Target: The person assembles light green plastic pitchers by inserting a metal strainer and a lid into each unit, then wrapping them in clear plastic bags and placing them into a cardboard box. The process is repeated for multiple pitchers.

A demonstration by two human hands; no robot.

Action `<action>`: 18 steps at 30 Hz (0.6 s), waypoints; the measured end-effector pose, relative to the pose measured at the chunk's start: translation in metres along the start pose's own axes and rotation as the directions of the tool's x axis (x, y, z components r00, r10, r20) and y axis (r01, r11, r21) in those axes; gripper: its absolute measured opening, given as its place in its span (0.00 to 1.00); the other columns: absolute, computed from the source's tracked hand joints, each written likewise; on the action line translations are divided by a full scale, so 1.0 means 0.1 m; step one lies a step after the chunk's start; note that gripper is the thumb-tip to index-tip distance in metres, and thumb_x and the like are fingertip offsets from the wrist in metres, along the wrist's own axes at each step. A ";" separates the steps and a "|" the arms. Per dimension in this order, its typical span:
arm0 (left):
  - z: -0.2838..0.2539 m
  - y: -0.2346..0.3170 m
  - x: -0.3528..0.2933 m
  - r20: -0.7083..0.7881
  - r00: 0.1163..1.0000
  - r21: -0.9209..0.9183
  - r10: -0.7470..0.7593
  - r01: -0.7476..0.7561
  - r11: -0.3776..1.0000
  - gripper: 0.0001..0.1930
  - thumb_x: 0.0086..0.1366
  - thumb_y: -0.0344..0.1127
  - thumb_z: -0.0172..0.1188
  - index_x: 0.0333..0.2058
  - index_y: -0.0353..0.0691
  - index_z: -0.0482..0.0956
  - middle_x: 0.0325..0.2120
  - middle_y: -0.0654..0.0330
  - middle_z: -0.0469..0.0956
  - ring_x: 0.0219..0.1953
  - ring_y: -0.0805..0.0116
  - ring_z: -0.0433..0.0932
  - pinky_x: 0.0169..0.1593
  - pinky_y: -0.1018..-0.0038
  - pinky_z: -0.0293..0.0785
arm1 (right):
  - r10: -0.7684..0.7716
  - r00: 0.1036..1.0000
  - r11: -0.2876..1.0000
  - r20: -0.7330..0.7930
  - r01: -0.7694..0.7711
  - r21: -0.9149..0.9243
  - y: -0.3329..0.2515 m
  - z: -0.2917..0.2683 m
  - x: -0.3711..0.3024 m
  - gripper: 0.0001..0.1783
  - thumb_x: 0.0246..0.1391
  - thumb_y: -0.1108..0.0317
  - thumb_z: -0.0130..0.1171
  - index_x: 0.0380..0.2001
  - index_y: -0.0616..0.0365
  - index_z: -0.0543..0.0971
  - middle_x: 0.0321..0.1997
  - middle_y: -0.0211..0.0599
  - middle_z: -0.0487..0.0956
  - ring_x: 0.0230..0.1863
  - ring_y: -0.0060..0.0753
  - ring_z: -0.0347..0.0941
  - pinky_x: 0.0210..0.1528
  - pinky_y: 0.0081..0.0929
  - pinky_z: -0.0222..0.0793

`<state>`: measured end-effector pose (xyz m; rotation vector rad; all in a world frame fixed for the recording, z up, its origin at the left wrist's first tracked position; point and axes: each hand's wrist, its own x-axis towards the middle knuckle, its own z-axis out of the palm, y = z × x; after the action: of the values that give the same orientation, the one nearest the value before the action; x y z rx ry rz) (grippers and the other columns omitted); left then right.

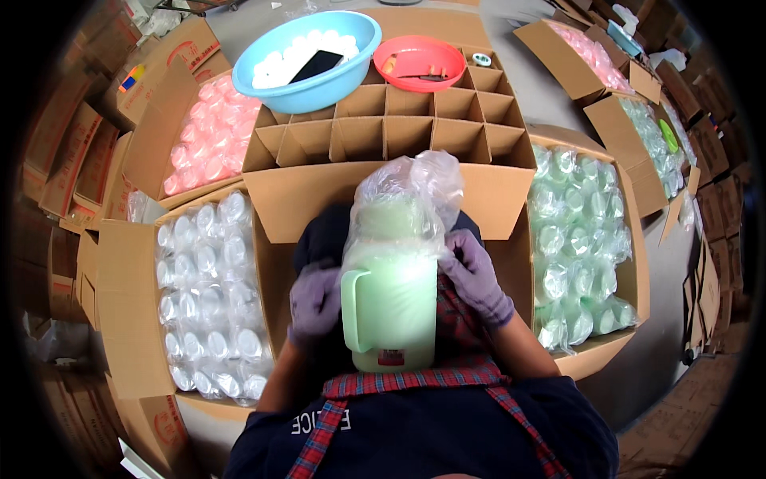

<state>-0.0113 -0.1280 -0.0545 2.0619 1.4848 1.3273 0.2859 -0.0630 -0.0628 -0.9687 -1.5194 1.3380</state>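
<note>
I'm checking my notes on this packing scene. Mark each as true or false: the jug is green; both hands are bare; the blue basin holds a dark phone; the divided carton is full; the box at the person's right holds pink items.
1. The jug is green: true.
2. Both hands are bare: false; the left hand and right hand wear purple gloves.
3. The blue basin holds a dark phone: true.
4. The divided carton is full: false; its cells look empty.
5. The box at the right holds pink items: false; green ones.
</note>
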 end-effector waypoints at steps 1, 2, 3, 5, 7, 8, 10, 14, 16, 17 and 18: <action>-0.03 0.15 -0.19 -0.022 0.998 -0.012 -0.061 0.061 0.998 0.07 0.61 0.25 0.61 0.38 0.32 0.82 0.28 0.50 0.83 0.31 0.56 0.83 0.44 0.64 0.78 | -0.117 0.992 0.988 0.046 0.121 -0.098 -0.06 0.03 -0.14 0.10 0.58 0.73 0.63 0.40 0.61 0.73 0.37 0.32 0.74 0.37 0.28 0.73 0.42 0.27 0.71; -0.05 0.26 -0.35 -0.034 0.991 -0.040 -0.133 0.132 0.990 0.07 0.61 0.26 0.62 0.38 0.33 0.82 0.29 0.50 0.83 0.32 0.56 0.83 0.44 0.63 0.78 | -0.232 0.967 0.950 0.104 0.248 -0.190 -0.10 0.05 -0.28 0.09 0.58 0.73 0.64 0.38 0.61 0.74 0.36 0.34 0.75 0.37 0.31 0.74 0.41 0.28 0.72; -0.06 0.36 -0.50 -0.048 0.977 -0.070 -0.207 0.203 0.977 0.07 0.61 0.26 0.62 0.38 0.33 0.82 0.30 0.50 0.83 0.34 0.55 0.83 0.45 0.62 0.78 | -0.336 0.925 0.887 0.176 0.374 -0.272 -0.16 0.06 -0.36 0.08 0.57 0.73 0.64 0.37 0.61 0.75 0.36 0.36 0.76 0.37 0.34 0.75 0.41 0.29 0.72; -0.07 0.42 -0.62 -0.145 0.958 -0.156 -0.247 0.225 0.962 0.06 0.61 0.26 0.62 0.38 0.33 0.82 0.33 0.50 0.82 0.37 0.53 0.82 0.46 0.61 0.77 | -0.400 0.907 0.820 0.132 0.419 -0.390 -0.38 0.16 -0.46 0.08 0.55 0.73 0.65 0.35 0.62 0.77 0.36 0.40 0.76 0.37 0.41 0.76 0.41 0.31 0.73; -0.10 0.36 -0.50 -0.308 0.935 -0.235 -0.178 0.106 0.966 0.06 0.61 0.27 0.63 0.37 0.33 0.81 0.36 0.49 0.81 0.41 0.50 0.81 0.48 0.60 0.76 | -0.418 0.900 0.779 0.123 0.425 -0.462 -0.52 0.19 -0.51 0.08 0.53 0.73 0.66 0.35 0.61 0.79 0.36 0.42 0.77 0.38 0.44 0.76 0.41 0.33 0.73; -0.20 0.53 -0.28 -0.256 0.961 -0.099 -0.107 0.084 0.992 0.07 0.61 0.28 0.65 0.37 0.32 0.79 0.39 0.48 0.78 0.43 0.49 0.78 0.50 0.59 0.75 | -0.409 0.903 0.770 0.131 0.418 -0.481 -0.57 0.18 -0.45 0.08 0.52 0.74 0.66 0.35 0.61 0.79 0.37 0.42 0.77 0.38 0.44 0.76 0.41 0.34 0.74; -0.36 0.60 -0.39 -0.034 0.999 -0.294 -0.017 0.006 0.956 0.07 0.61 0.29 0.65 0.36 0.33 0.80 0.39 0.49 0.78 0.43 0.50 0.78 0.51 0.58 0.74 | -0.310 0.920 0.807 0.241 0.389 -0.445 -0.56 0.10 -0.49 0.12 0.52 0.72 0.66 0.41 0.59 0.80 0.40 0.45 0.79 0.42 0.46 0.77 0.43 0.36 0.75; -0.64 0.54 -0.76 0.507 0.857 -0.581 0.095 0.258 0.772 0.07 0.60 0.31 0.67 0.34 0.34 0.82 0.38 0.53 0.80 0.43 0.54 0.79 0.51 0.60 0.74 | 0.146 0.665 0.838 0.732 0.310 -0.449 -0.52 -0.26 -0.80 0.17 0.55 0.72 0.60 0.48 0.58 0.78 0.44 0.47 0.80 0.47 0.48 0.79 0.47 0.36 0.77; -0.68 0.51 -0.99 0.596 0.802 -0.410 -0.029 0.335 0.848 0.08 0.60 0.33 0.67 0.35 0.35 0.83 0.39 0.53 0.81 0.43 0.54 0.80 0.51 0.60 0.74 | 0.171 0.653 0.830 0.738 0.308 -0.465 -0.81 -0.43 -0.72 0.17 0.55 0.73 0.58 0.49 0.58 0.79 0.43 0.46 0.80 0.46 0.46 0.79 0.49 0.36 0.76; -0.68 0.51 -1.02 0.632 0.774 -0.331 -0.032 0.308 0.892 0.08 0.60 0.33 0.67 0.35 0.35 0.84 0.39 0.53 0.81 0.44 0.54 0.80 0.51 0.60 0.75 | 0.181 0.651 0.826 0.737 0.306 -0.473 -1.04 -0.50 -0.63 0.17 0.55 0.74 0.57 0.50 0.58 0.79 0.42 0.46 0.80 0.45 0.46 0.79 0.50 0.37 0.75; -0.72 0.53 -1.03 0.660 0.750 -0.239 -0.047 0.269 0.933 0.09 0.59 0.34 0.66 0.36 0.35 0.84 0.39 0.52 0.81 0.44 0.53 0.80 0.51 0.60 0.75 | 0.073 0.735 0.844 0.674 0.314 -0.434 -1.26 -0.52 -0.47 0.19 0.54 0.73 0.58 0.50 0.56 0.79 0.44 0.46 0.79 0.47 0.47 0.78 0.53 0.39 0.74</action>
<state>-0.0416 -0.2591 -0.0333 1.8434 1.0173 0.6142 0.3493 -0.1055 0.0592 -0.6820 -2.5742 1.2516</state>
